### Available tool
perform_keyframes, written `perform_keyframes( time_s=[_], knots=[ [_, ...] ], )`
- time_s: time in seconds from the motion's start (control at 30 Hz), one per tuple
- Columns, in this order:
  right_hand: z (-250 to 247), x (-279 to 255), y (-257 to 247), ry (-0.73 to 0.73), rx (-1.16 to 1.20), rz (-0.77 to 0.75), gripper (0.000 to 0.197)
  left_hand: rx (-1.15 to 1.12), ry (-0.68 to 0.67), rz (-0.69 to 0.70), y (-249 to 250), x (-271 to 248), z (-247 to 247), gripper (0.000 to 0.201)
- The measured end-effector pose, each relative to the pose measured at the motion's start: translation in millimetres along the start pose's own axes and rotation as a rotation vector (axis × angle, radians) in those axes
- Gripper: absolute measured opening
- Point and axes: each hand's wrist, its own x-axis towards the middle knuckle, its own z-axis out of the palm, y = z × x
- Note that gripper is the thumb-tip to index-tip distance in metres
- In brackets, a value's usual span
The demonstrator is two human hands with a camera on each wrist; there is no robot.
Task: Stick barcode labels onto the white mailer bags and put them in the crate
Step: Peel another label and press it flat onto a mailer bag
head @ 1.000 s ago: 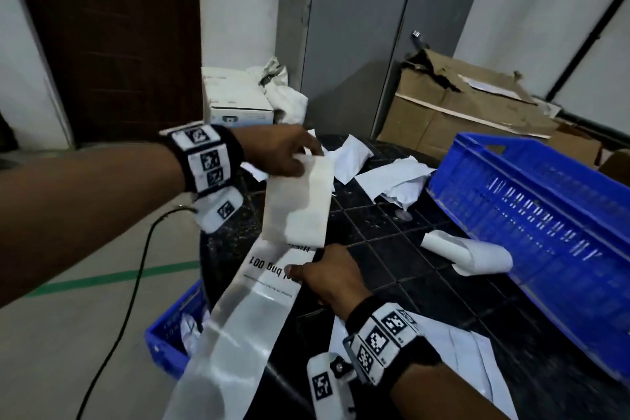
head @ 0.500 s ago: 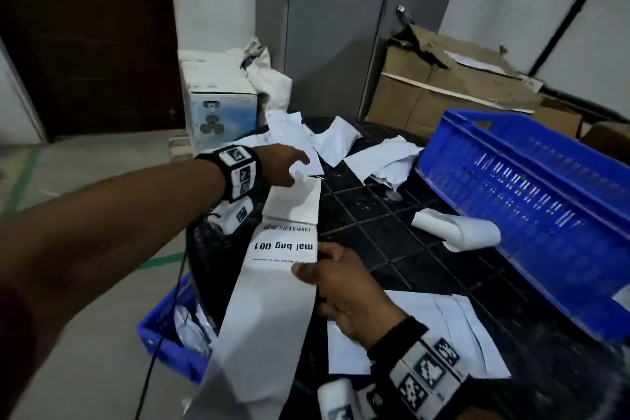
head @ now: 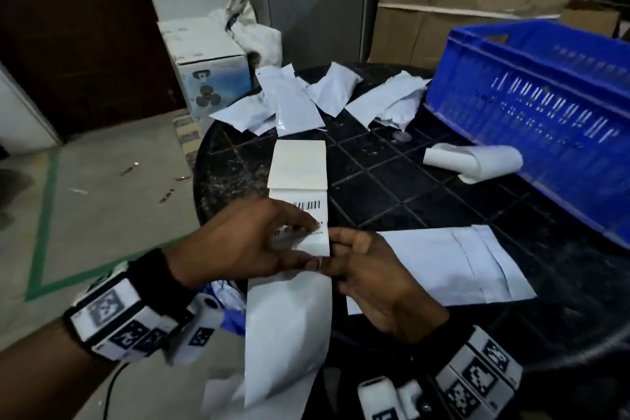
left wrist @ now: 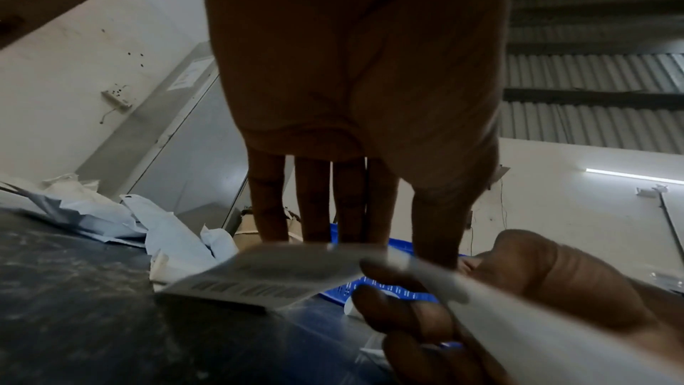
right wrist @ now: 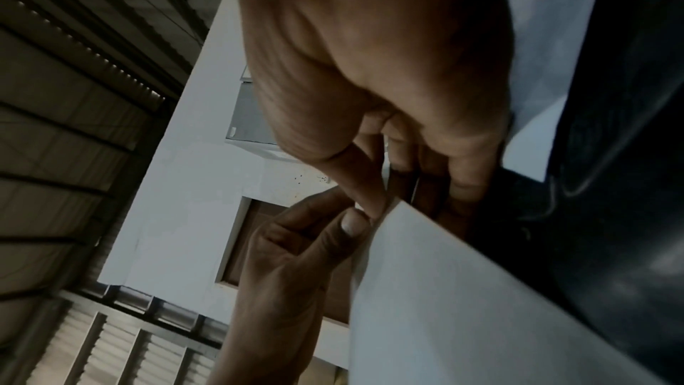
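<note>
A: Seeing blue crate (head: 531,106) on table (head: 426,201), right side; bags (head: 289,102) piled beyond the strip.
B: Strip (head: 289,317) hangs off the near edge. Left hand (head: 245,245) and right hand (head: 371,280) both pinch the barcode label (head: 315,215).
A: Text?
B: Bars only; print unreadable.

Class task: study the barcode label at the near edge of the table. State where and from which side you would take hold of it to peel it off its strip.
Pinch the barcode label at its near right corner, coming from the right edge. The label strip bends over the table edge there, where both hands already meet.
</note>
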Motion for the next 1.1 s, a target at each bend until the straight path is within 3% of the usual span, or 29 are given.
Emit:
perform_keyframes(
  time_s=[0.2, 0.3, 0.47, 0.6, 0.77, 0.97, 1.03, 1.1],
  knots=[
    [-3, -3, -4, -0.014, -0.155, -0.094, 0.017, 0.063, 0.079, 0.033, 11, 1, -6, 0.041],
    [0, 0, -8, 0.044, -0.341, -0.139, 0.010, 0.074, 0.088, 0.046, 12, 1, -8, 0.041],
    [5, 11, -10, 0.171, -0.655, -0.186, 0.006, 0.092, 0.117, 0.024, 14, 3, -4, 0.033],
    [5, 11, -11, 0.186, -0.662, -0.173, 0.011, 0.273, 0.115, 0.035, 17, 0, -1, 0.032],
    [11, 12, -13, 0.202, -0.675, -0.183, 0.016, -0.018, 0.098, 0.033, 8, 5, -12, 0.013],
    [16, 11, -4, 0.229, -0.728, -0.185, 0.002, -0.490, -0.015, -0.191, -9, 12, -5, 0.006],
    [15, 6, -1, 0.230, -0.790, -0.176, 0.012, -0.595, 0.082, -0.280, -10, 14, -3, 0.006],
    [12, -4, 5, 0.234, -0.856, -0.154, 0.018, -0.526, 0.258, -0.299, -16, 18, -5, 0.008]
  ],
)
